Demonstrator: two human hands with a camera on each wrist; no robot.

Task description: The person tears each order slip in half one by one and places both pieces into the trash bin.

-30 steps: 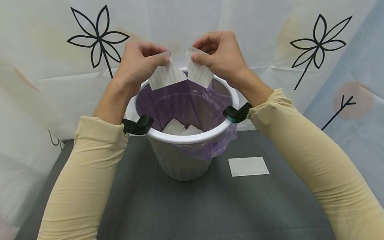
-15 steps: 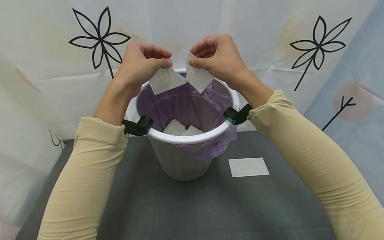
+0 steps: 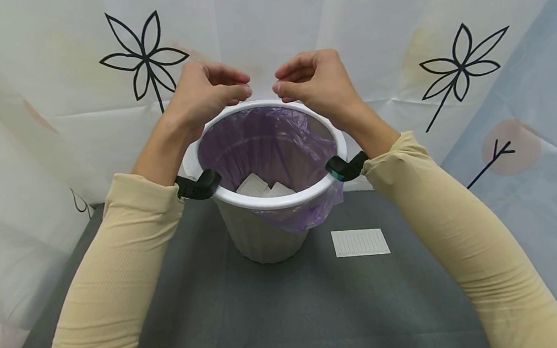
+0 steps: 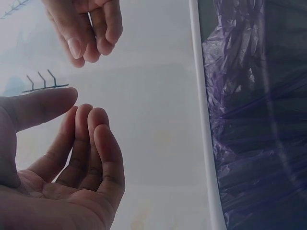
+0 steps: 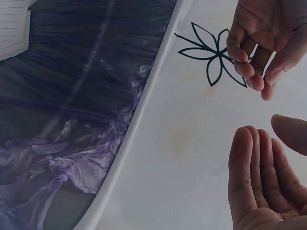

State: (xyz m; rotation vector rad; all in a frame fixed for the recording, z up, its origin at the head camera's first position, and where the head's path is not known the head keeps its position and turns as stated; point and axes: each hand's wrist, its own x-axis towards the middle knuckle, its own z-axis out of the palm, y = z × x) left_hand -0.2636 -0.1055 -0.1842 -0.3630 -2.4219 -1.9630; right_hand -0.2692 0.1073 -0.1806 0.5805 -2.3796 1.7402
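My left hand [image 3: 204, 96] hovers over the back left rim of a white trash bin [image 3: 256, 201], with nothing between thumb and fingers. Facing it across a small gap, my right hand [image 3: 319, 85] is likewise empty above the back right rim. Both hands have loosely bent fingers, and the left wrist view shows a space between the left thumb [image 4: 53, 106] and fingers. A purple bag [image 3: 270, 141] lines the bin. Torn pieces of lined paper [image 3: 253, 185] lie inside; one paper piece [image 5: 13, 31] also shows at the corner of the right wrist view.
A lined paper card [image 3: 361, 242] lies flat to the right of the bin on the dark grey tabletop [image 3: 271, 313]. Behind stands a pale curtain [image 3: 265, 26] with black flower drawings. The bag's loose edge [image 3: 311, 210] hangs over the bin's front right.
The two pieces of lined paper pinched in my hands have been let go and are out of the hands. Both hands stay nearly in place, slightly lower than a second ago.
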